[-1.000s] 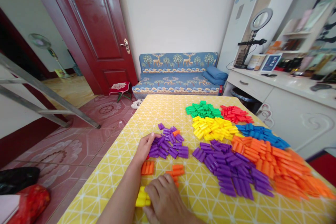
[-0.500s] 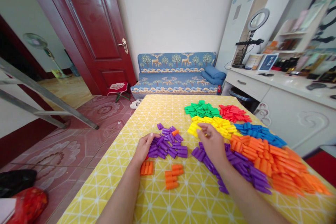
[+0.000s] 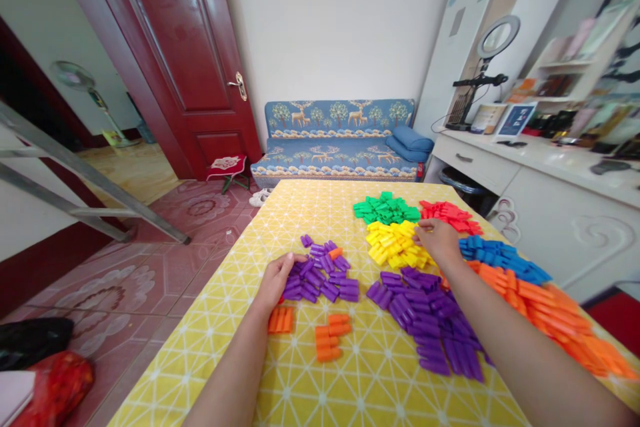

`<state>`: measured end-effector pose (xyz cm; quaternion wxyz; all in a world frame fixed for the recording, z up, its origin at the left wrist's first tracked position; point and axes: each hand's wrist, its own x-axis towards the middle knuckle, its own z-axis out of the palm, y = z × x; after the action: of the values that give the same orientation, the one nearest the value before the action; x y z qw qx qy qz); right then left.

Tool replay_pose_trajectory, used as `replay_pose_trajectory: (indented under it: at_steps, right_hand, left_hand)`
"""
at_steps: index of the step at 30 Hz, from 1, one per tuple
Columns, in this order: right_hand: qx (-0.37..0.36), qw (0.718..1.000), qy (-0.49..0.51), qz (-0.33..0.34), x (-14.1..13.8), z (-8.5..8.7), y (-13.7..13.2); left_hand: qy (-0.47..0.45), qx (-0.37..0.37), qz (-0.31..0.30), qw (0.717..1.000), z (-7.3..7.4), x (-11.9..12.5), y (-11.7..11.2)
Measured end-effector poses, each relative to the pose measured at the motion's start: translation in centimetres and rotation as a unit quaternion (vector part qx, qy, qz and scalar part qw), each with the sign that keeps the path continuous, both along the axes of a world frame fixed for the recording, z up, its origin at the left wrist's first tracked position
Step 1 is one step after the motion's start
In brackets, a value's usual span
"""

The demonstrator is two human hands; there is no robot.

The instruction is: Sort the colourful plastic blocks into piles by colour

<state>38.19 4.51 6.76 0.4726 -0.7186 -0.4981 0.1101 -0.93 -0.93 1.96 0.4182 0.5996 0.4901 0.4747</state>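
Observation:
My left hand rests on the left edge of a loose pile of purple plastic tube-shaped pieces, its index finger stretched over them. A bit of red shows under that hand. One orange piece lies among the purple. My right hand is over the right end of the yellow pile, just in front of the red pile. Its thumb and fingers are pinched together; whatever is between them is too small to make out.
Green pieces, blue pieces, orange pieces and a second purple pile lie on the right. Small orange clusters sit near my left wrist. A patterned yellow cloth covers the table; a white dresser stands beyond its right side.
My right hand has moved right, from the yellow pile's left end to its right end. More of the yellow and right purple piles shows. My left hand stays put.

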Motion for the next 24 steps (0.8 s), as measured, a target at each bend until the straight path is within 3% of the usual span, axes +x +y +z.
replay_pose_trajectory:
  at_steps: [3,6,11,13,16,20,24]
  right_hand:
    - [0.024,0.999,-0.035,-0.017,-0.4,0.3,-0.9]
    - [0.062,0.995,-0.077,0.009,-3.0,0.5,-2.7]
    - [0.051,0.969,-0.060,0.234,-11.7,-1.6,-7.0]
    - [0.044,0.960,-0.069,0.268,-14.9,-2.9,-8.3]
    - [0.002,0.964,-0.077,0.255,-18.0,-4.3,-8.9]
    - [-0.042,0.980,-0.051,0.188,-19.9,-4.8,-8.0]
    - [-0.015,0.972,0.096,0.212,-22.1,-5.2,-9.0]
  left_hand:
    - [0.000,0.003,0.000,1.000,0.0,0.0,0.0]
    - [-0.005,-0.006,-0.001,1.000,0.2,0.1,-0.1]
    - [-0.018,-0.007,-0.001,1.000,0.3,0.2,-0.2]
    - [-0.019,-0.010,-0.003,1.000,0.3,0.2,-0.2]
    - [-0.014,-0.001,0.005,1.000,0.2,0.1,-0.1]
    - [-0.010,0.020,0.040,0.999,0.2,0.0,0.0]
    - [-0.036,0.021,0.063,0.997,0.3,-0.1,-0.1]
